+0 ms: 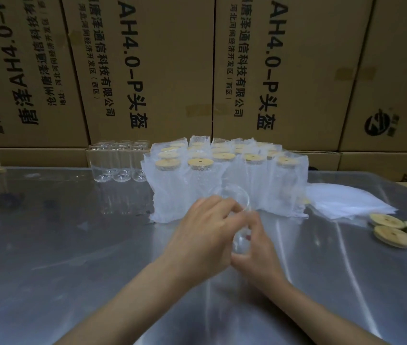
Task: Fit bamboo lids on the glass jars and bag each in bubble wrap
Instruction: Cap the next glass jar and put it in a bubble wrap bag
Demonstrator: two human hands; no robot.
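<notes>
Though motion blurs them, left hand (203, 232) and right hand (257, 247) grip a glass jar (237, 200) (base hidden).

A clear, lidless glass jar (237, 210) tilts mouth-away above the table, before upright lidded bagged jars (224, 175).
</notes>
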